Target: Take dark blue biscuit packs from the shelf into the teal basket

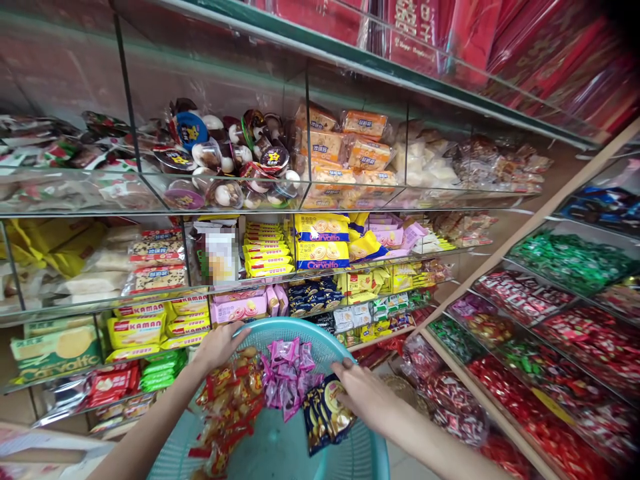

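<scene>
A teal plastic basket (280, 325) with a perforated wall is in front of me at the bottom of the head view. My left hand (223, 345) has its fingers closed over the far left part of the rim. At the right side of the rim, my right hand (357, 390) is closed on the edge. Its fingers overlap several navy-and-gold snack packets (320, 417) just inside; whether they also hold these I cannot tell. Purple-wrapped candies (287, 377) lie by the far wall. Red-and-gold wrapped pieces (233, 393) fill the basket's left side.
Glass-fronted shelves rise ahead, stocked with yellow Kaman packs (140, 327), Carvalfo packs (323, 243), orange-wrapped cakes (370, 153) and chocolate cups (273, 158). On the right, a slanted rack (465, 357) holds sorted candies. Red packages (415, 33) sit on the top shelf.
</scene>
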Available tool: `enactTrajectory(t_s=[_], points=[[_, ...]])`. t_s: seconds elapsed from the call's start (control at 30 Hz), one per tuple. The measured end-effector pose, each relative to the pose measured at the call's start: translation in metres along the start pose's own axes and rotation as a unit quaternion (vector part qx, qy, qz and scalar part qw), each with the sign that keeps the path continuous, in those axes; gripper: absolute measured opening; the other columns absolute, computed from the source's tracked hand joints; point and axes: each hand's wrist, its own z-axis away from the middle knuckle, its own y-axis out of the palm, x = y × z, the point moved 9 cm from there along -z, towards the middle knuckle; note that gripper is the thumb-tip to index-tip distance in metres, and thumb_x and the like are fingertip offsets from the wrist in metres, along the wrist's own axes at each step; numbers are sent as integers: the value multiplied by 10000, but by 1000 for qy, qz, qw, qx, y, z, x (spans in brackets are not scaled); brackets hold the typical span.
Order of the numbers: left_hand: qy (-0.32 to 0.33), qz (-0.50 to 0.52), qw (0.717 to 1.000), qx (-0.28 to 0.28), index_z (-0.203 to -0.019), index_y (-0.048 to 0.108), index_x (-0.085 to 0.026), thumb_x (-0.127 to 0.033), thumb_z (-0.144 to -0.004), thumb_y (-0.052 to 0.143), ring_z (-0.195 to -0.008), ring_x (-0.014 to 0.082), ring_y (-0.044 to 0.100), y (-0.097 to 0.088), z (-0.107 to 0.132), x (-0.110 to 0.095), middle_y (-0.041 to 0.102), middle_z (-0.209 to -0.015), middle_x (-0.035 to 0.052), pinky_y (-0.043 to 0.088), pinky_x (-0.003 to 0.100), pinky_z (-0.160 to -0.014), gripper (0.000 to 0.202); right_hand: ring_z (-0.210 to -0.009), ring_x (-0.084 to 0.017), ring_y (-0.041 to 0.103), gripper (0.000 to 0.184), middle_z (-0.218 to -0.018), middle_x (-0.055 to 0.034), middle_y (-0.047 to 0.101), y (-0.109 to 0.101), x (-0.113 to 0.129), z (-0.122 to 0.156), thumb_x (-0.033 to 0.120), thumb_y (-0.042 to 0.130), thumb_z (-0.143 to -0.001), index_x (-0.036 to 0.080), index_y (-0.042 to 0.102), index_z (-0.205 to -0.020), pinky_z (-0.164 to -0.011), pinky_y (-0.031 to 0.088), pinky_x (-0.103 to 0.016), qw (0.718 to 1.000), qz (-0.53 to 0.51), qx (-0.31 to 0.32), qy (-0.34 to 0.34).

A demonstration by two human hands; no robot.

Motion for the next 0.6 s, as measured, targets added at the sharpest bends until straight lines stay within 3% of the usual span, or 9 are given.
enactTrajectory(t_s=[0.1, 0.17, 0.27, 0.33, 0.47, 0.6], points=[[3, 5, 1000, -3, -1076, 571, -223, -541, -903, 226, -971, 285, 659, 1, 0, 1, 707, -1019, 115, 471, 366, -798, 500, -1005, -319, 619, 372, -1176, -189, 593, -10, 16, 0, 180, 472, -860, 135, 539, -1224, -825, 500, -429, 997, 61, -39, -3], [2, 8, 1000, -5, -1078, 574, -224, -543, -903, 230, -976, 279, 658, 2, 0, 2, 710, -1016, 112, 468, 361, -808, 501, -1100, -314, 556, 334, -1157, -151, 606, -8, 44, 1, 263, 521, -863, 159, 579, -1175, -938, 445, -482, 987, 79, -81, -112], [-2, 9, 1000, -10, -1088, 573, -233, -548, -901, 243, -976, 263, 660, 3, 0, 4, 712, -1020, 100, 466, 344, -808, 494, -1195, -267, 471, 331, -1104, -92, 635, 22, 85, 11, 432, 555, -848, 187, 655, -1046, -1109, 249, -521, 939, 102, -81, -317], [2, 10, 1000, -12, -1077, 574, -237, -550, -901, 238, -964, 251, 662, 2, 0, 3, 712, -1016, 91, 467, 331, -794, 492, -1223, -265, 447, 377, -1059, -88, 658, 54, 95, 12, 508, 548, -832, 180, 701, -937, -1143, 171, -519, 914, 144, -40, -377], [15, 6, 1000, -15, -1059, 576, -232, -555, -902, 221, -943, 248, 666, 2, 1, 2, 712, -999, 90, 469, 327, -781, 504, -1222, -334, 457, 461, -945, -141, 694, 102, 84, 2, 571, 553, -795, 152, 745, -793, -1146, 128, -570, 900, 252, 11, -355], [14, -3, 1000, -16, -1068, 577, -233, -552, -905, 225, -961, 255, 664, 2, 1, 2, 711, -1014, 90, 468, 332, -793, 502, -1237, -326, 455, 442, -1074, -138, 671, 108, 75, 4, 544, 536, -814, 155, 732, -888, -1149, 128, -588, 901, 253, -9, -353]])
